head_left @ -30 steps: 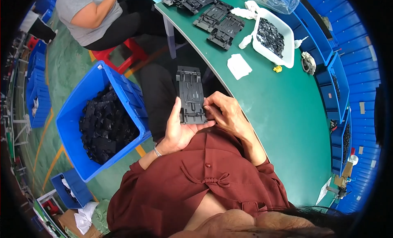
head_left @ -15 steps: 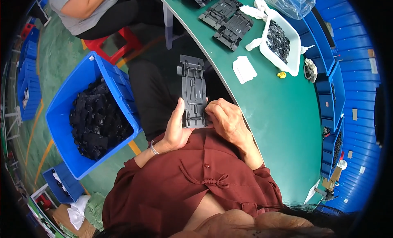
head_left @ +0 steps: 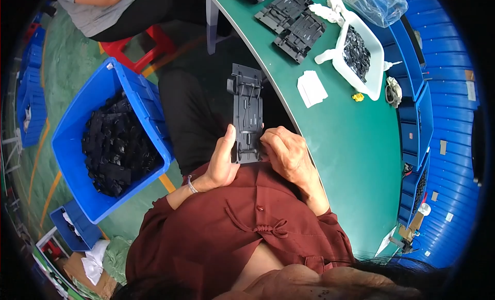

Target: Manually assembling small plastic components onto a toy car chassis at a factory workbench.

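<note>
My left fingers (head_left: 225,139) pinch a black plate (head_left: 248,114) mid-frame; my right fingers (head_left: 276,141) curl, hold unclear. Green bench (head_left: 356,155) frame-right, green floor (head_left: 67,83) left.

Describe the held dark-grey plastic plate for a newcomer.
Start at the flat green tabletop. Just beyond its left edge, the person's left hand holds a long rectangular dark-grey plastic plate with raised moulded detail. Unlike the similar dark plastic plates lying on the tabletop, it's held.

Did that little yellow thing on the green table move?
No. The yellow thing sits by the same corner of the white tray as earlier, so it went no way; only the camera view shifted.
</note>
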`<state>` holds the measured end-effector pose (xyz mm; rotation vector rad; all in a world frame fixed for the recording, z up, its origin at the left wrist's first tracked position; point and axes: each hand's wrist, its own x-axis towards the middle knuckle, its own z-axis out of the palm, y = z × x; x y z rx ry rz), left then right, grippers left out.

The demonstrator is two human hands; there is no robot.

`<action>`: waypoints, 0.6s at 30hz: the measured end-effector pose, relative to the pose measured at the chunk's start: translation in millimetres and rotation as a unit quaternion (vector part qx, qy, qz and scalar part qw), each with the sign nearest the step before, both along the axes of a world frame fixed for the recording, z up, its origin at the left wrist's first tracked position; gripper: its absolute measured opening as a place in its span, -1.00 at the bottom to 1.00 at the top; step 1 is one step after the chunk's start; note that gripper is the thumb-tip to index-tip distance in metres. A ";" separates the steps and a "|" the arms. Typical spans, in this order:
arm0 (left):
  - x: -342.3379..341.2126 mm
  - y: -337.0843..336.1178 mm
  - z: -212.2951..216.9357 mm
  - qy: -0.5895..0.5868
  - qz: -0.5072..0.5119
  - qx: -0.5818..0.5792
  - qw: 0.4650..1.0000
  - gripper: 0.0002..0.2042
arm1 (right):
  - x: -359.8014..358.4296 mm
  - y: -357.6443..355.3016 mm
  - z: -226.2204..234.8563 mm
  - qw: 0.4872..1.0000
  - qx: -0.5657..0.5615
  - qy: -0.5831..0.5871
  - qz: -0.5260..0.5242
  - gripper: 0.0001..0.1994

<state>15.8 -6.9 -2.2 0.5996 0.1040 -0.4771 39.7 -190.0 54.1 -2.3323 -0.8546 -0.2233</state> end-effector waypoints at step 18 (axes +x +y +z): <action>1.2 1.9 -3.8 -0.020 -0.033 0.019 0.999 -0.40 | -3.0 -1.0 -1.7 1.000 -0.009 0.029 -0.004 -0.62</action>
